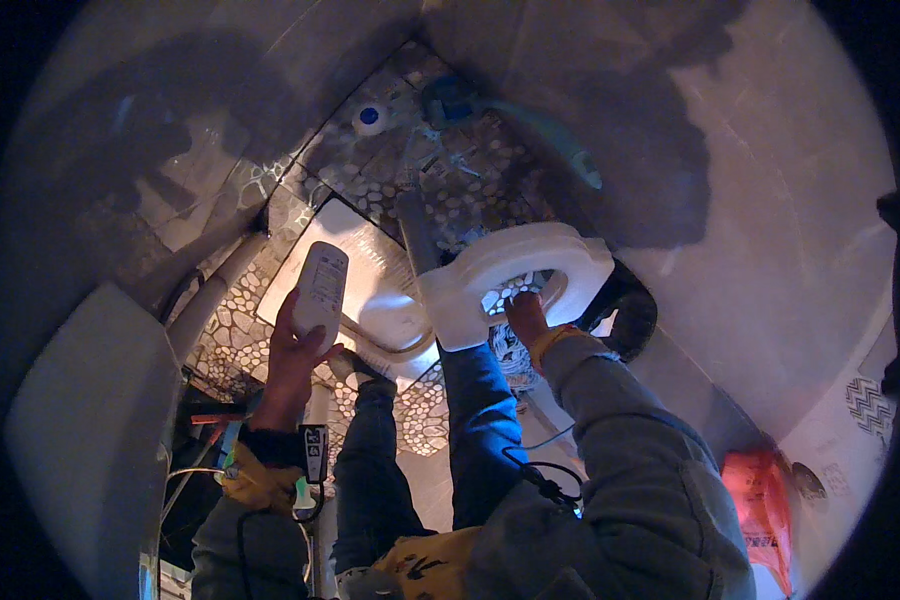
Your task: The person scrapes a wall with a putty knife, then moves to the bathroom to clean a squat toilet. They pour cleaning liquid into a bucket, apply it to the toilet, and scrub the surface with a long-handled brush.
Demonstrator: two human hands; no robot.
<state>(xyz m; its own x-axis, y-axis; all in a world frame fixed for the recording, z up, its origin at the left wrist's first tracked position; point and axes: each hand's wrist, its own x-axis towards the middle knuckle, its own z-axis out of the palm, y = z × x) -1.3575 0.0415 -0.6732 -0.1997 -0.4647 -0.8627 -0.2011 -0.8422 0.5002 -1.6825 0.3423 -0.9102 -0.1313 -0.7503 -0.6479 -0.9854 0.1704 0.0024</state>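
Note:
My left hand (pixel 292 349) is closed around a white plastic bottle (pixel 324 289), held raised with its printed label facing me. Over my leg, a white, oval seat-like ring (pixel 487 262) with an open middle is tilted. My right hand (pixel 525 315) reaches into that opening, fingers at its inner edge. Those fingertips are partly hidden, so I cannot tell whether they grip the ring. Below and left of the ring, a brightly lit white squat toilet pan (pixel 371 255) is set in the pebble-patterned floor (pixel 229 319). My shoe (pixel 352 367) is at its near edge.
A white container with a blue cap (pixel 369 116) and a teal long-handled tool (pixel 559 139) are in the far corner. Pipes (pixel 214 289) and a pale panel (pixel 94 442) are at left. A mop-like bundle (pixel 514 356) lies under my right arm; a red plastic bag (pixel 757 510) is at right.

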